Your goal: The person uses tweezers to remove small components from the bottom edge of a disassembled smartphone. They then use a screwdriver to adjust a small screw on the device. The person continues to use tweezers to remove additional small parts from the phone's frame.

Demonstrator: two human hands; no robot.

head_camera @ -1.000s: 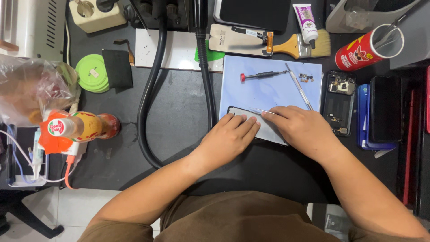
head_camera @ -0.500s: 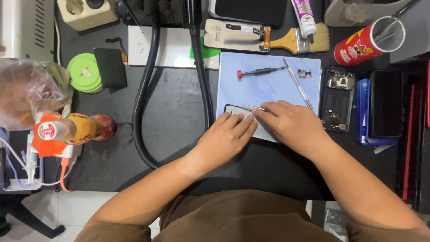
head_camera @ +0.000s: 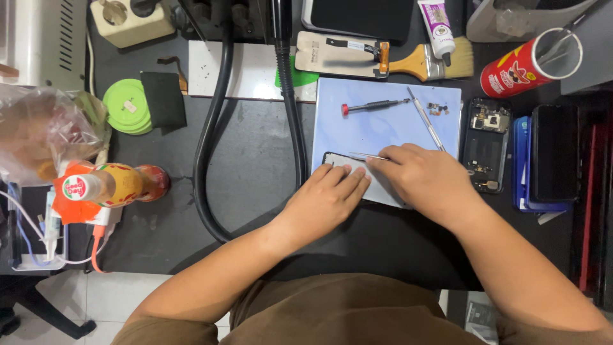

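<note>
Your dark tabletop (head_camera: 255,160) carries a pale blue work mat (head_camera: 383,121), and on its near-left corner lies the phone screen panel (head_camera: 341,167) you are working on. Your left hand (head_camera: 325,201) lies flat on it, fingers together, pinning it down. Your right hand (head_camera: 431,182) is curled around thin metal tweezers (head_camera: 367,155), their tips touching the panel's top edge.

It looks as though you are at the step of lifting or picking something off that edge; the next move would call for steady downward pressure from the left hand and a light, shallow pull with the tips.

Farther up the mat lie 1 red-capped screwdriver (head_camera: 373,106) and a slim metal pry tool (head_camera: 424,118), with the opened phone body (head_camera: 486,144) just beside the mat.
</note>
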